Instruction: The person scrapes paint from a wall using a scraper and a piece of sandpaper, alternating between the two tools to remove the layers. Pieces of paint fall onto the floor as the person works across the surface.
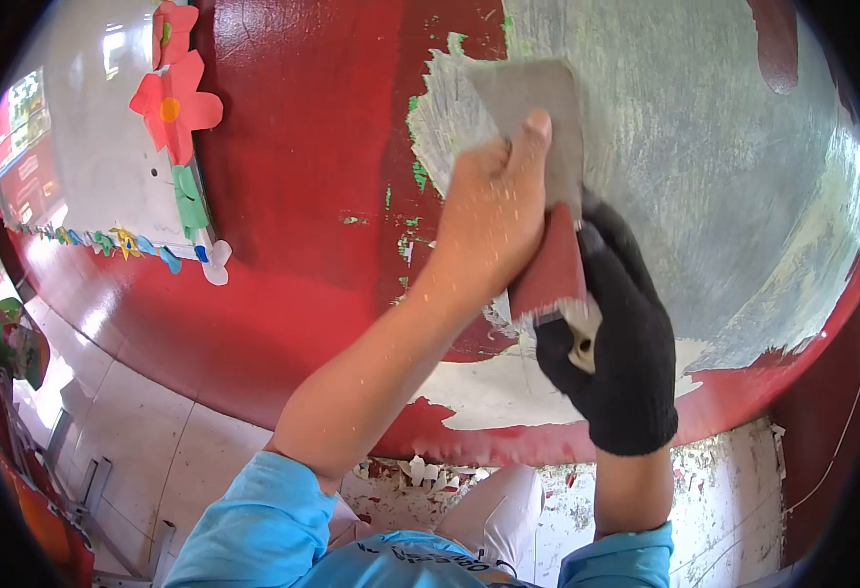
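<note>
My right hand (631, 338), in a black knitted glove, is wrapped round the pale handle (583, 345) of a scraper, whose end has a hole. The scraper's wide grey blade (538, 83), slightly blurred, points up the wall. Bare, my left hand (494, 206) is closed along the blade with its thumb laid on top; its other fingertips are hidden. A red piece (552, 269), pale along its torn edge, lies between the hands over the scraper; whether it is peeled paint I cannot tell. Behind is a red painted wall (298, 196) with a large stripped grey patch (685, 186).
A whiteboard (87, 147) edged with paper flowers (177, 108) hangs at left. Paint flakes (428, 474) litter the tiled floor (141, 421) by the wall's foot. Metal frames (97, 485) stand at lower left. A thin cable (846, 441) runs down at right.
</note>
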Available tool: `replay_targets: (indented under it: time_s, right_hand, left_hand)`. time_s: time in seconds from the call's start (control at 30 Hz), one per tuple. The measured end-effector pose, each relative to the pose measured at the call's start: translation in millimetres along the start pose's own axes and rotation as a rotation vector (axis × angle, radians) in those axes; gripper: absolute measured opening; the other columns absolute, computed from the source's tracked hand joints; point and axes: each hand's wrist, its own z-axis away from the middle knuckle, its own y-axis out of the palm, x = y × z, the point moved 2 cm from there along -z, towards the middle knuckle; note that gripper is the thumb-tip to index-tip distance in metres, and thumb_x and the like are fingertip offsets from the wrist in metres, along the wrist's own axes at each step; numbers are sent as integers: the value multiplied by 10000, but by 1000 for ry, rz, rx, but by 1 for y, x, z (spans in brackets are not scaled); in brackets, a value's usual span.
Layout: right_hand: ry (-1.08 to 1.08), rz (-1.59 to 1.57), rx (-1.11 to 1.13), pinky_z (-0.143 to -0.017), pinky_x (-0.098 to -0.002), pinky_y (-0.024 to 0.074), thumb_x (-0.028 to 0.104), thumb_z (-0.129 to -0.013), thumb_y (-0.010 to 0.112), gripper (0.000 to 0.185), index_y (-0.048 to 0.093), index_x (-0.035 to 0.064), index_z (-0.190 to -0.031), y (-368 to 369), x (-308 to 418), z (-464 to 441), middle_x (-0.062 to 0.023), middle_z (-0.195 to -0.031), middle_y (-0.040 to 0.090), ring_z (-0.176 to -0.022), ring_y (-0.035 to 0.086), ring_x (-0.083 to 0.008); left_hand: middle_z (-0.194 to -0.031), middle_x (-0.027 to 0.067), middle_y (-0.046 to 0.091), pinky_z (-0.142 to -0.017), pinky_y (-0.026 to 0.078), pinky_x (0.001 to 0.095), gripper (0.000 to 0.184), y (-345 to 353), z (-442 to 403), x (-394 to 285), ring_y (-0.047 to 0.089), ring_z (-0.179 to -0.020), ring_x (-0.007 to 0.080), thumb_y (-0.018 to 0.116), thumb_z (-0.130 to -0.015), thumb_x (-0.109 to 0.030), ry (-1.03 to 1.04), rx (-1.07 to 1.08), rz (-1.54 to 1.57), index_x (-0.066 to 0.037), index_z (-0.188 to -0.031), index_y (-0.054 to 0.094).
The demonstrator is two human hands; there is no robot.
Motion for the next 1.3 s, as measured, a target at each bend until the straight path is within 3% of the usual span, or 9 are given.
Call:
replay_targets:
  time_s: [0.33, 0.43, 0.77, 0.9, 1.07, 1.13, 1.17, 1.27, 1.3]
  right_hand:
    - [10, 49, 64, -882, -378, 452, 49, -703, 637, 479, 509, -36, -1157, -8, -2, -5, -236, -1182, 512, -1070, 531, -393]
    - [-35, 89, 60, -889, -385, 449, 53, -702, 634, 487, 503, -49, -1160, -12, 4, -8, -250, -1182, 507, -1076, 528, -400]
    - [-9, 21, 22, -886, -408, 438, 52, -717, 597, 445, 503, -41, -1142, 7, 8, -31, -213, -1176, 515, -1128, 478, -382]
    - [65, 14, 45, -858, -418, 456, 75, -741, 612, 439, 496, -43, -1148, 19, 18, 0, -223, -1102, 548, -1093, 491, -421]
    - [93, -25, -6, -854, -419, 461, 99, -738, 644, 466, 487, -50, -1151, 20, 32, -16, -223, -1078, 558, -1086, 491, -444]
    - [228, -178, 19, -851, -360, 461, 56, -710, 619, 493, 489, -34, -1177, 19, 36, -19, -238, -1163, 538, -1094, 534, -386]
    - [102, -70, -5, -855, -361, 456, 54, -711, 633, 498, 483, -42, -1176, 21, 37, -13, -248, -1149, 537, -1076, 545, -389]
    - [111, -94, -64, -862, -365, 451, 38, -700, 638, 506, 479, -52, -1172, 30, 41, -3, -259, -1143, 535, -1077, 546, -391]
    - [116, -96, -35, -875, -367, 445, 37, -695, 647, 512, 474, -61, -1167, 29, 43, -7, -268, -1164, 527, -1094, 535, -399]
  left_hand:
    - [-540, 31, 376, -506, 340, 330, 571, 4, 0, 7, 338, -574, 106, 477, -924, -439, 49, -67, 91, 12, -583, 401]
    - [-537, 23, 381, -503, 337, 325, 566, 4, -3, 1, 338, -564, 106, 497, -916, -426, -78, -25, 271, 6, -564, 401]
    - [-561, 9, 428, -493, 353, 287, 514, -9, -14, -34, 392, -570, 75, 527, -904, -395, -150, -54, 305, 24, -608, 499]
    - [-562, 6, 445, -505, 362, 294, 509, -27, 6, 4, 396, -577, 81, 520, -901, -398, -72, 40, -68, 26, -620, 498]
    - [-566, 13, 472, -520, 374, 297, 497, -31, -9, -27, 416, -584, 80, 502, -906, -383, -6, 17, -71, 37, -642, 517]
    - [-589, 26, 511, -515, 390, 289, 483, -33, -11, -33, 445, -567, 84, 497, -911, -369, -121, 97, -6, 45, -666, 543]
    - [-613, 39, 541, -490, 401, 274, 465, -32, -1, -35, 478, -541, 90, 498, -912, -358, -130, 76, 47, 45, -690, 563]
    - [-633, 47, 554, -468, 406, 269, 448, -36, 0, -34, 486, -517, 99, 503, -911, -350, -50, 119, -61, 47, -718, 577]
    - [-648, 58, 564, -488, 423, 278, 445, -36, 0, -34, 512, -537, 110, 504, -909, -353, -206, 120, 25, 60, -766, 585]
